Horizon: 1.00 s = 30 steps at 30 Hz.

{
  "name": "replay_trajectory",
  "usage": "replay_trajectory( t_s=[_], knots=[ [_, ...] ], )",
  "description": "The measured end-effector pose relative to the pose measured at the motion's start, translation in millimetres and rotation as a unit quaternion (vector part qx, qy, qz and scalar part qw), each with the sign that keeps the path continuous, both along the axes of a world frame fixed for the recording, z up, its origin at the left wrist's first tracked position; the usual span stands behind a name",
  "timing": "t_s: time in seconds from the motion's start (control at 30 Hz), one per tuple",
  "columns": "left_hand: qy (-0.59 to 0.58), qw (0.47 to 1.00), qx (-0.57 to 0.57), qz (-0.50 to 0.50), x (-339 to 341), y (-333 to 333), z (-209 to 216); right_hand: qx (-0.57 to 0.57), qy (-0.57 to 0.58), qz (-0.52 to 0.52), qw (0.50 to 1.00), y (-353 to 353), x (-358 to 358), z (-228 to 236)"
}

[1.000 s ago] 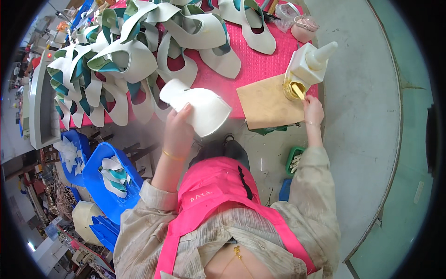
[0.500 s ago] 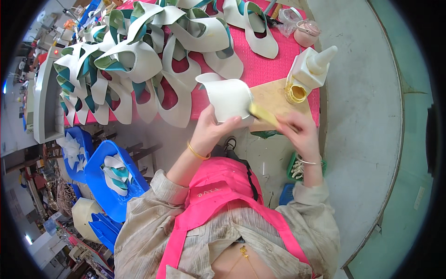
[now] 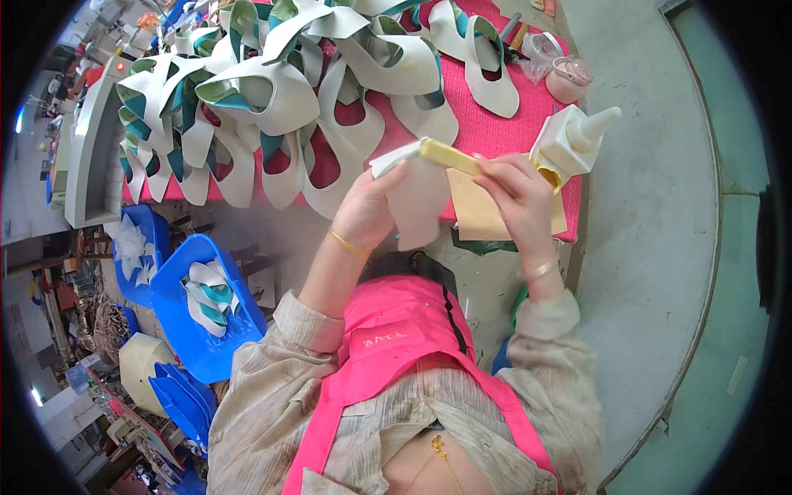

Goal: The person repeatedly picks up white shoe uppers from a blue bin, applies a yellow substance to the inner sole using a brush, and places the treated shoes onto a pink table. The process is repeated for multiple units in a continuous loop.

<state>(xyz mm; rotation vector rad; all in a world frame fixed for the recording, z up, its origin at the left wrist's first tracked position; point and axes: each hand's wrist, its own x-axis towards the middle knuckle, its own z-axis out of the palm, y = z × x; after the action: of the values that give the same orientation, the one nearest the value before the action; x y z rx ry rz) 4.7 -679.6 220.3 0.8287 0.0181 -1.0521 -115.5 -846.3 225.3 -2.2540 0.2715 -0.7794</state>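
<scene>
My left hand (image 3: 367, 210) grips a white shoe upper (image 3: 422, 198) by its left side, the piece folded over and hanging down in front of me. Pinched in the fingers of my right hand (image 3: 521, 191) is a flat yellow glue brush (image 3: 448, 157); its tip meets the upper's top edge. Just beyond the right hand stands a white square bottle (image 3: 568, 142) with a cone-shaped nozzle. A yellow-crusted opening (image 3: 550, 176) shows at its near side, partly hidden by the right hand. Under the work lies a tan board (image 3: 480, 216).
Several white uppers with teal and green linings (image 3: 264, 95) are heaped over the pink-covered table (image 3: 478, 132). A pink round container (image 3: 569, 78) and a clear plastic bag (image 3: 540, 54) sit at the far right. Blue bins (image 3: 194, 285) holding cut pieces stand at the left.
The upper has been turned, so its edge now faces up and its body hangs down. The brush has moved up and left along with my right hand. The view has shifted slightly.
</scene>
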Motion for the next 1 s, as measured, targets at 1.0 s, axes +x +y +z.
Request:
replay_trajectory(
  t_s=[1.0],
  knots=[
    [0.013,0.998,0.048,0.028,-31,34,-49,0.460,0.162,0.031,0.873,14,17,-40]
  ],
)
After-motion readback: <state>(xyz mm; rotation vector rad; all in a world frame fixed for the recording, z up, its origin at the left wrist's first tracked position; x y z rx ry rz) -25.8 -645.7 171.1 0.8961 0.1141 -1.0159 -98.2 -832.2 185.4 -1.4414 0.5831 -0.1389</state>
